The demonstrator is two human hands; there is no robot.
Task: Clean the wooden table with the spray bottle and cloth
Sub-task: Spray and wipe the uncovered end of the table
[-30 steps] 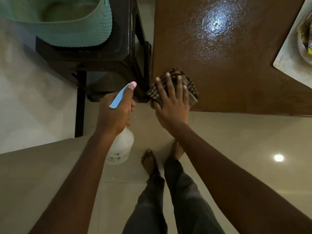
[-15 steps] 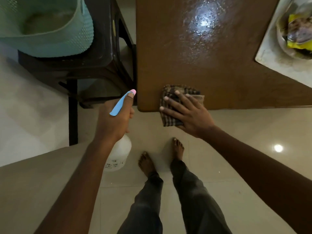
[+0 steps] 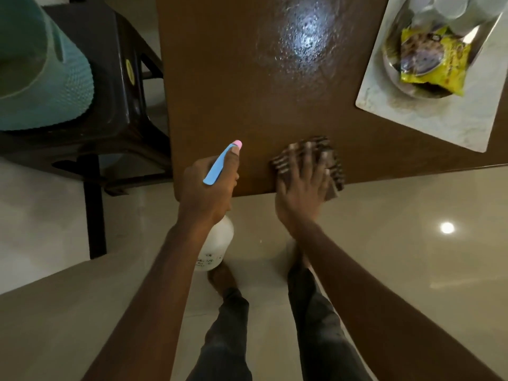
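The brown wooden table (image 3: 247,92) fills the upper middle, with a wet shiny patch near its far part. My right hand (image 3: 302,188) presses flat, fingers spread, on a dark checked cloth (image 3: 334,166) at the table's near edge; the hand is motion-blurred. My left hand (image 3: 206,188) grips the neck of a white spray bottle (image 3: 217,248) with a blue head and pink nozzle, held over the table's near left corner. The bottle's body hangs below the hand, off the table.
A white tray (image 3: 439,116) holding a yellow packet and clear containers sits on the table's right. Left of the table a dark stool (image 3: 118,105) carries a teal basket (image 3: 55,86). Pale floor tiles and my bare feet lie below.
The cloth under my right hand has slid rightward along the near edge, away from the table's left corner. My left hand with the bottle now sits over that corner.
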